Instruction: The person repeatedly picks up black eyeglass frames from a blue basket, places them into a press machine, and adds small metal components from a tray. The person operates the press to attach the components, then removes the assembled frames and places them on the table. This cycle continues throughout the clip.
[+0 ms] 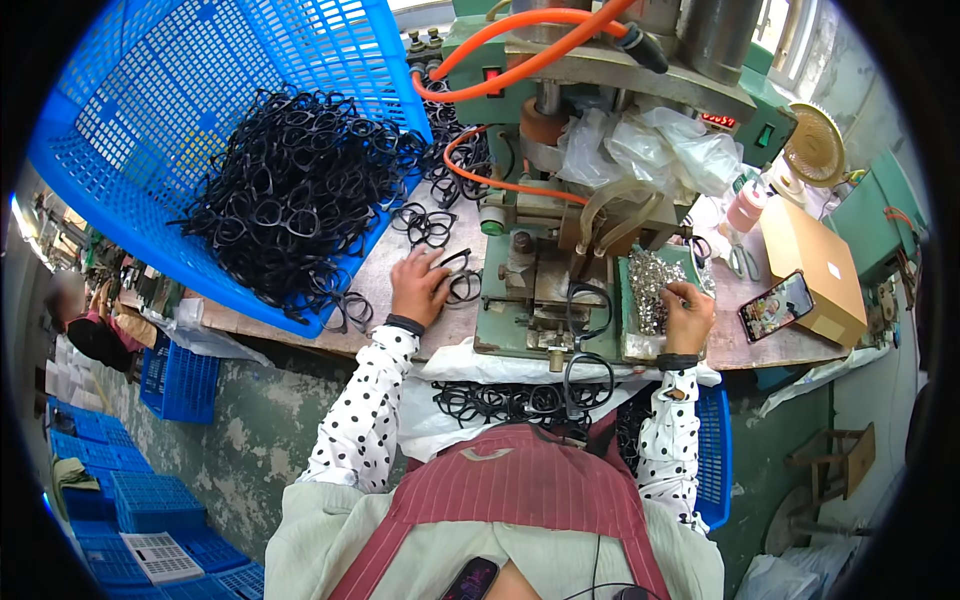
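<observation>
My left hand (418, 286) rests on the worktop, its fingers curled onto a black eyeglass frame (464, 288) lying beside the machine. My right hand (689, 320) is over a tray of small shiny metal parts (646, 290), with thumb and fingers pinched together; whatever is between the fingertips is too small to make out. Between my hands stands a green press machine (520, 325). At its front, another black eyeglass frame (590, 358) hangs upright with one lens ring above the other, touched by neither hand.
A large blue basket (120, 195) heaped with black frames (290, 200) stands at the left. To the right are a phone (777, 306), a cardboard box (815, 270) and a pink bottle (746, 207). Orange hoses (510, 86) loop over the machine. More frames (510, 401) lie just before my apron.
</observation>
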Demonstrator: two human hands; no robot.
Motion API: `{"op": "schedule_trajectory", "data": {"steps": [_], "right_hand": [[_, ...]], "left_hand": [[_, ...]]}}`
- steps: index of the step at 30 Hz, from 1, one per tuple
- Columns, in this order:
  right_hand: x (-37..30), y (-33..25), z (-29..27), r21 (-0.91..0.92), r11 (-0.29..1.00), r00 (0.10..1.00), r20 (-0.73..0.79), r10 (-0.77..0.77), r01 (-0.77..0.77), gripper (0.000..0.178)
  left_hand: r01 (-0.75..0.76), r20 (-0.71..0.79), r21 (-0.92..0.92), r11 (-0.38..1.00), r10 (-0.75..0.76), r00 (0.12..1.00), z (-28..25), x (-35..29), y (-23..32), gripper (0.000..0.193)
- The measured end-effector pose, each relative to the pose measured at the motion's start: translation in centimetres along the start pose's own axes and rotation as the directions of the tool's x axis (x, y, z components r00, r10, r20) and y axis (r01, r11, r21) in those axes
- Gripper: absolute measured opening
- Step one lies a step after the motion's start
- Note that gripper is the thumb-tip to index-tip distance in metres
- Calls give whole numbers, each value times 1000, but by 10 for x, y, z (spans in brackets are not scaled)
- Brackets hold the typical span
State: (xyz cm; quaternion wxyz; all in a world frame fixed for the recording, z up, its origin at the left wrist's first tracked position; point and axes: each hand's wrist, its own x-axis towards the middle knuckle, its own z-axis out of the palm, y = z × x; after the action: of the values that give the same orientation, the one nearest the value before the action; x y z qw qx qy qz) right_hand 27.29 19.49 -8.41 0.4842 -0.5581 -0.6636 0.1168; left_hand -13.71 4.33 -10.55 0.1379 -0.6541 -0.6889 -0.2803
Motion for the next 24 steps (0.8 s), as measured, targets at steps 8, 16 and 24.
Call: {"op": "schedule_trajectory", "data": {"steps": [8, 16, 24], "right_hand": [[-6, -100, -19, 574, 800, 961, 278, 7, -172, 16], [-9, -158, -13, 625, 695, 892, 449, 54, -356, 30], [-13, -179, 1, 669, 671, 920, 389, 50, -320, 50]], "left_hand": [[403, -195, -379, 833, -498, 845, -31, 21, 30, 23], [50, -370, -426, 904, -224, 902, -67, 33, 107, 17], [-276, -419, -408, 870, 89, 903, -94, 42, 148, 22]]}}
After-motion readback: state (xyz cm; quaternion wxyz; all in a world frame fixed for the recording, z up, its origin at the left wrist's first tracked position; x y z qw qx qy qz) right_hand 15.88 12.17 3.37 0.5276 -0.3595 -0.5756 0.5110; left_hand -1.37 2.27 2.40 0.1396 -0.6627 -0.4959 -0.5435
